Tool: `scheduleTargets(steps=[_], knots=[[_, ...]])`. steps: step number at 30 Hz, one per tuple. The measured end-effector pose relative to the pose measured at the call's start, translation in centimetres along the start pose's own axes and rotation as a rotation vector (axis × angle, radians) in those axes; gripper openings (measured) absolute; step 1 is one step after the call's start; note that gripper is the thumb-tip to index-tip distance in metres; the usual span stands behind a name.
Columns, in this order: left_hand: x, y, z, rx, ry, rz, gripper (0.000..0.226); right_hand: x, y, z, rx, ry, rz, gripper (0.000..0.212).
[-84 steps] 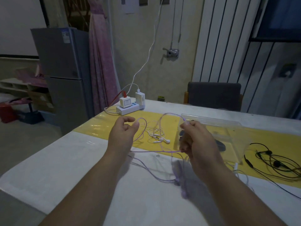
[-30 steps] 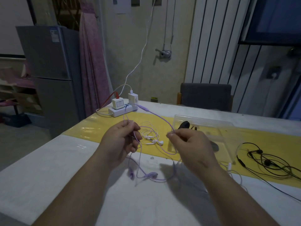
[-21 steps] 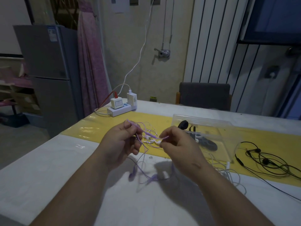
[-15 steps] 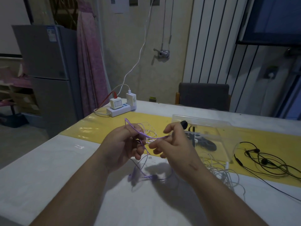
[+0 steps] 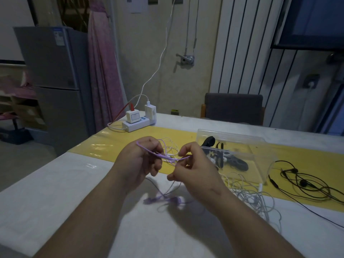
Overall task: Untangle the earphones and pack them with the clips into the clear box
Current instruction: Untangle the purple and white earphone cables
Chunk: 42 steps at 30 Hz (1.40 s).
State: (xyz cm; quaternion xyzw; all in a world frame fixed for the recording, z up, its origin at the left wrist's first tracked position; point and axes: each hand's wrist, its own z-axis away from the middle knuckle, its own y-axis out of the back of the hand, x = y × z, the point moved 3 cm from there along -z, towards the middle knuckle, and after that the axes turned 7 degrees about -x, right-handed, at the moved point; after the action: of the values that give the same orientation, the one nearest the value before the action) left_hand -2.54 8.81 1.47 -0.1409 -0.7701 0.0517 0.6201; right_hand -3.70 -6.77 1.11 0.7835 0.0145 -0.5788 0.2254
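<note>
My left hand point(image 5: 136, 165) grips a loop of the purple earphones point(image 5: 162, 199), whose cord passes over its knuckles and runs across to my right hand point(image 5: 195, 174), which pinches it. The purple earbuds hang down onto the white table below both hands. A white earphone tangle point(image 5: 249, 194) lies to the right of my right wrist, and more white cord point(image 5: 169, 146) shows behind my hands. Black earphones point(image 5: 307, 185) lie at the far right. The clear box point(image 5: 242, 142) stands behind my right hand with black clips point(image 5: 210, 141) inside.
A white power strip point(image 5: 137, 123) with chargers and cables sits at the table's far left corner. A yellow runner point(image 5: 115, 144) crosses the table. A dark chair point(image 5: 232, 108) stands behind the table, a grey fridge point(image 5: 54, 81) to the left.
My hands came close together from a wide spread. The purple cord, first stretched between them, is now gathered in a loop over my left hand, with the earbuds lowered to the table.
</note>
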Motion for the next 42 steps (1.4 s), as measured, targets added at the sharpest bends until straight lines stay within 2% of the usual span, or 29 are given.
scheduleTargets(steps=[2, 5, 7, 9, 10, 12, 14, 16, 18, 20, 22, 24, 26, 29, 32, 34, 38, 42], knots=[[0.0, 0.6, -0.3, 0.133, 0.006, 0.061, 0.023, 0.0, 0.8, -0.3, 0.067, -0.029, -0.154, 0.024], [-0.1, 1.7, -0.5, 0.31, 0.065, 0.215, 0.031, 0.0, 2.6, -0.6, 0.152, -0.058, -0.163, 0.025], [-0.2, 2.4, -0.5, 0.379, 0.099, 0.256, 0.026, -0.4, 3.6, -0.4, 0.185, -0.063, -0.18, 0.024], [-0.4, 2.7, -0.7, 0.411, 0.116, 0.267, 0.023, -1.0, 4.1, 0.0, 0.19, -0.027, -0.129, 0.016], [-0.5, 2.8, -0.7, 0.409, 0.117, 0.277, 0.022, -1.3, 4.3, 0.1, 0.184, -0.01, -0.025, 0.013], [-0.6, 3.0, -0.8, 0.397, 0.114, 0.293, 0.022, -1.8, 4.4, 0.4, 0.149, -0.026, 0.277, 0.011], [-0.7, 3.2, -0.7, 0.364, 0.134, 0.283, 0.022, -2.1, 4.3, 0.5, 0.145, -0.066, 0.473, 0.022], [-0.6, 3.1, -0.4, 0.267, 0.193, 0.297, 0.019, -2.1, 4.3, 0.6, 0.182, -0.112, 0.386, 0.034], [-0.3, 2.5, -0.1, 0.115, 0.217, 0.385, 0.012, -1.9, 4.3, 0.5, 0.18, -0.192, 0.056, 0.038], [0.3, 1.8, 0.2, 0.005, 0.138, 0.489, 0.011, -1.7, 3.8, 0.6, 0.113, -0.25, -0.23, 0.035], [0.7, 2.0, 0.2, 0.032, 0.033, 0.548, 0.014, -1.5, 3.5, 0.6, 0.059, -0.27, -0.378, 0.03], [0.7, 2.8, -0.2, 0.158, -0.025, 0.564, 0.019, -1.3, 3.0, 0.5, 0.033, -0.276, -0.438, 0.031], [0.5, 3.3, -0.5, 0.249, -0.033, 0.527, 0.03, -1.1, 2.7, 0.4, 0.04, -0.275, -0.44, 0.03], [0.1, 3.4, -0.6, 0.286, 0.04, 0.306, 0.041, -1.0, 2.5, 0.4, 0.05, -0.252, -0.427, 0.024], [-0.4, 2.8, -0.3, 0.14, 0.116, 0.123, 0.045, -0.9, 1.9, 0.4, 0.047, -0.247, -0.415, 0.021], [-0.2, 2.2, -0.1, 0.036, 0.132, 0.036, 0.036, -0.7, 1.5, 0.3, 0.072, -0.229, -0.34, 0.027], [0.3, 0.8, 0.4, -0.096, 0.08, 0.065, 0.03, -1.3, 0.8, 0.4, 0.074, -0.084, -0.084, 0.039], [0.6, 0.5, 0.6, -0.138, 0.085, 0.195, 0.033, -1.5, -0.1, 0.5, -0.06, -0.063, -0.049, 0.036]])
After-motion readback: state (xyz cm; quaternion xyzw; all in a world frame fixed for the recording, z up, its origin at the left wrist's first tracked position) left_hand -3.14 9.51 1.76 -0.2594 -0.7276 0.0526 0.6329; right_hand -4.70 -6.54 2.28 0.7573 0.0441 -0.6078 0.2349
